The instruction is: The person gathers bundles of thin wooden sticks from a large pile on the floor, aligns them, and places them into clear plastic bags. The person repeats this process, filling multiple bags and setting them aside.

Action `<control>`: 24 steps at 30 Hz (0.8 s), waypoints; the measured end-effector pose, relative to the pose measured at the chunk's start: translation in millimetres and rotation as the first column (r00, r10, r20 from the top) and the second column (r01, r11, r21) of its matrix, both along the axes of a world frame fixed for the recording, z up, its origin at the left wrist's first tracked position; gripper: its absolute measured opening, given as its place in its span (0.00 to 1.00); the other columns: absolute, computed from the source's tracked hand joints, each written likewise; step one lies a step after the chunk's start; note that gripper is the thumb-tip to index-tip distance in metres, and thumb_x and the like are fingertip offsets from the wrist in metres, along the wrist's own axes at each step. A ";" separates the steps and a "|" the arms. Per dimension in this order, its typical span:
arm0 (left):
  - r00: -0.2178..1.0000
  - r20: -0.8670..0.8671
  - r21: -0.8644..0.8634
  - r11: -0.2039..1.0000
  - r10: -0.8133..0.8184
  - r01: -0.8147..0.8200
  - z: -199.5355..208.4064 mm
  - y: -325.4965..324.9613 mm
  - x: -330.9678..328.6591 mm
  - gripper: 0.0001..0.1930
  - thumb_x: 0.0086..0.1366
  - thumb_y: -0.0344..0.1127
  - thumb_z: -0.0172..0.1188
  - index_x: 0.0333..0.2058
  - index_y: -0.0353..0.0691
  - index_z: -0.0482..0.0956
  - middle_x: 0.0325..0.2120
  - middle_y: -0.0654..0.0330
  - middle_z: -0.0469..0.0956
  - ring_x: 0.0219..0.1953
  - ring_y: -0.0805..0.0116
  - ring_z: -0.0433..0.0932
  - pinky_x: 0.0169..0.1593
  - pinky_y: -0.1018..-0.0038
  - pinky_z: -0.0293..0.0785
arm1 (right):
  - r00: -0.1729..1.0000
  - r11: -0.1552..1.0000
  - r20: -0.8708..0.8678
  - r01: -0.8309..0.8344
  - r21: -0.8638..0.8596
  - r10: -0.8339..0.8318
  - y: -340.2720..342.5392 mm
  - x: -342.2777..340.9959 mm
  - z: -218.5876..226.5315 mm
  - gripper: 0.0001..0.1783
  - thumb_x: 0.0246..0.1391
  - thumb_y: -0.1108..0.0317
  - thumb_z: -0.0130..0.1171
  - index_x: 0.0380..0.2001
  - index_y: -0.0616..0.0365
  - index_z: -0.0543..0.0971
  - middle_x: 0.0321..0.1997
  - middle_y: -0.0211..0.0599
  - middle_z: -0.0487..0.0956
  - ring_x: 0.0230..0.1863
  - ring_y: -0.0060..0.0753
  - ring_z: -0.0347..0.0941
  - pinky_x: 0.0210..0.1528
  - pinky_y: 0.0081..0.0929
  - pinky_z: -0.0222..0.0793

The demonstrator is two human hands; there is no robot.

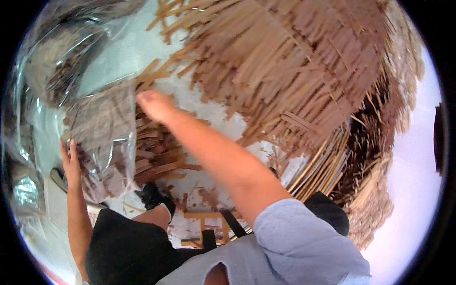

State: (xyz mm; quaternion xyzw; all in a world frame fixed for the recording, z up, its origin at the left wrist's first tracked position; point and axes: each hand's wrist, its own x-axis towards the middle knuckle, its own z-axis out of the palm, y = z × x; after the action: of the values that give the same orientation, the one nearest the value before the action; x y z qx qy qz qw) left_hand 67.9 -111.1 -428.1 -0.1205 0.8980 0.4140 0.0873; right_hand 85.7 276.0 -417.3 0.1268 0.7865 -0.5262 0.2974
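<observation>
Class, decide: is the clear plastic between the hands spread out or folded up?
Spread out: the clear plastic covers brown strips, which show through and protrude past its edge.

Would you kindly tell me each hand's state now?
Left hand: open, at the clear plastic bag.
Right hand: curled at the bag's edge; grip unclear.

A strip of pale grey floor [221, 114] lies open between the bagged brown strips on the left and the broad panel of overlapping brown flat strips [285, 61] on the right, though the right forearm [218, 152] crosses above it. More bare floor opens on the far left, bounded by bundles in glossy clear plastic [57, 66]. Thin yellowish rods [323, 166] block the near right; a black shoe [154, 197] stands just near of the bagged strips [104, 142].
</observation>
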 end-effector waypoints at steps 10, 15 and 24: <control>0.956 -0.212 -0.147 0.974 -0.203 0.174 36.5 -4.6 11.5 0.29 0.69 0.45 0.51 0.64 0.38 0.59 0.63 0.52 0.60 0.63 0.59 0.59 0.64 0.66 0.53 | 0.915 0.614 -0.331 0.400 0.681 -0.229 250.4 212.9 17.8 0.23 0.46 0.64 0.59 0.49 0.53 0.76 0.54 0.47 0.74 0.53 0.46 0.72 0.53 0.37 0.69; 0.913 -0.226 -0.155 0.938 -0.339 0.310 64.8 6.6 23.7 0.23 0.70 0.36 0.49 0.62 0.43 0.63 0.63 0.57 0.60 0.65 0.62 0.57 0.66 0.66 0.51 | 0.881 0.106 0.062 -0.013 0.994 -0.469 362.1 325.6 13.3 0.41 0.42 0.62 0.68 0.60 0.49 0.63 0.69 0.39 0.55 0.70 0.39 0.50 0.68 0.46 0.48; 0.870 -0.168 -0.141 0.885 -0.463 0.444 107.5 129.4 51.9 0.19 0.68 0.31 0.50 0.57 0.46 0.70 0.62 0.60 0.60 0.65 0.64 0.56 0.67 0.63 0.47 | 0.806 0.287 -0.293 0.484 0.827 -0.513 290.0 381.3 -18.4 0.15 0.56 0.59 0.53 0.40 0.58 0.69 0.34 0.48 0.80 0.41 0.53 0.76 0.46 0.48 0.68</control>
State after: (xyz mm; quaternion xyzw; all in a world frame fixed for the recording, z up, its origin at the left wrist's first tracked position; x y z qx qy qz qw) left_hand 119.8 18.3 -320.5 0.1311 0.9244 0.3474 0.0868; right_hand 467.1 565.9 -435.7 0.5054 0.8553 -0.1117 0.0219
